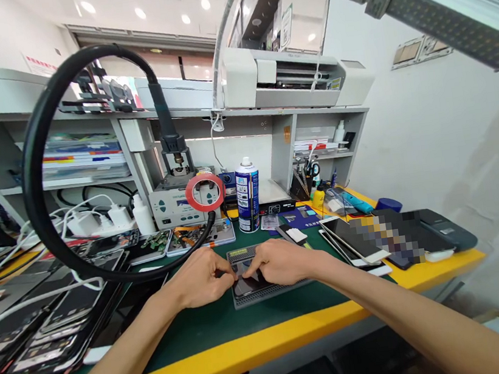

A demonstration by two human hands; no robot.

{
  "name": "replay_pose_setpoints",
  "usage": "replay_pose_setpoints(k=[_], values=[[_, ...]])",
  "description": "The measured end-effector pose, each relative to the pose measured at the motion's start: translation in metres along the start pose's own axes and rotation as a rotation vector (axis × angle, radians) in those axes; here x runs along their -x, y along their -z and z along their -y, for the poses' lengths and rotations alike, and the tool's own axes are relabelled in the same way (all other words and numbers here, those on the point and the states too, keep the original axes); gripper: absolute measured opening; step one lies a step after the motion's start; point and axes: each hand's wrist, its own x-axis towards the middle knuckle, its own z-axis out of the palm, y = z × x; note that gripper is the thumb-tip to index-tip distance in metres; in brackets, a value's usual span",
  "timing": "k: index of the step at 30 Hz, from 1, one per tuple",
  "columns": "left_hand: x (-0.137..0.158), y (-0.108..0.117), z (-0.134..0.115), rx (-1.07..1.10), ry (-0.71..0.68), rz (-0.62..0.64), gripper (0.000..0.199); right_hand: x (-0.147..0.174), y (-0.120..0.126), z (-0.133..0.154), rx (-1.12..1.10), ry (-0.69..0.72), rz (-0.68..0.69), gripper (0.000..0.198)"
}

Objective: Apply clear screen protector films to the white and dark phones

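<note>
A dark phone [252, 285] lies flat on a grey perforated pad [264, 295] on the green mat. At the phone's left edge is my left hand [204, 277], its fingers curled into a pinch; whatever sits between the fingertips is too small to make out. My right hand [284, 261] comes over the phone from the right. Its index finger stretches down onto the phone's surface, while the other fingers are folded in, with nothing visible in them. Both hands partly cover the phone and pad.
Phones and phone parts [43, 337] pile up at the left. A black hose [30, 179] loops above them. Behind the pad stand a blue spray can [248, 196] and a red tape roll [192, 196]. Tablets [353, 241] lie at the right, and a lamp [451, 7] hangs overhead.
</note>
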Motion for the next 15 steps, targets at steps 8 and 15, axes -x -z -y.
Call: replay_pose_setpoints(k=[8,15], values=[[0.0,0.001,-0.001,-0.013,0.021,0.001,0.029,0.005,0.003,-0.003,-0.006,-0.019,0.003,0.052],[0.0,0.003,-0.002,0.006,0.025,0.005,0.031,0.024,0.011,-0.021,0.008,-0.107,-0.024,0.052]])
